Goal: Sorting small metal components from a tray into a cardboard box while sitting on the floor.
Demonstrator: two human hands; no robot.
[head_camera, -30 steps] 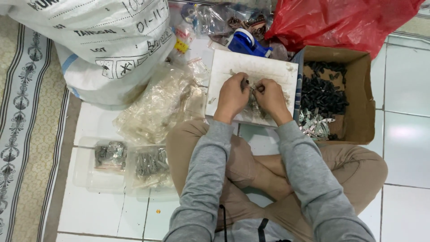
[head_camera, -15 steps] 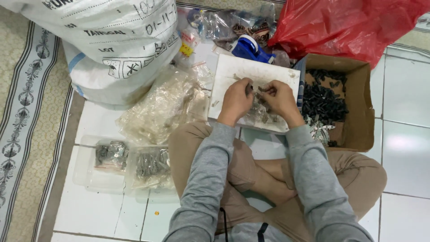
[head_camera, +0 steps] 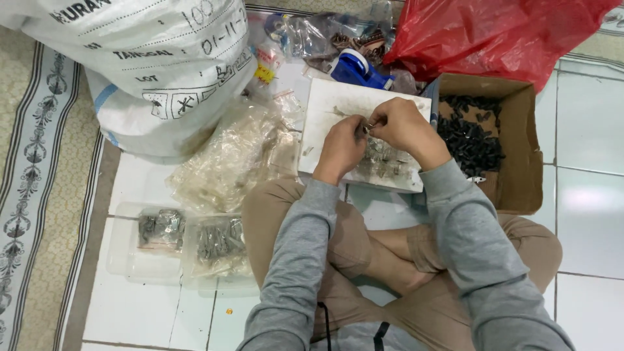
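Observation:
I sit cross-legged on a tiled floor in grey sleeves. My left hand [head_camera: 340,148] and my right hand [head_camera: 402,126] meet over a white board [head_camera: 328,107], and together they pinch a small metal part [head_camera: 366,128] between the fingertips. A pile of small metal parts in clear plastic [head_camera: 383,160] lies on the board under my right hand. To the right, an open cardboard box [head_camera: 520,156] holds several small black parts [head_camera: 471,140].
A big white woven sack [head_camera: 149,65] stands at the upper left, a red plastic bag [head_camera: 487,36] at the upper right. Crumpled clear bags [head_camera: 227,159] lie left of the board. Clear trays with metal parts [head_camera: 185,240] sit by my left knee. A blue tape dispenser [head_camera: 357,68] lies behind the board.
The view has shifted slightly. My hands stay together over the board, working the small metal part between the fingertips.

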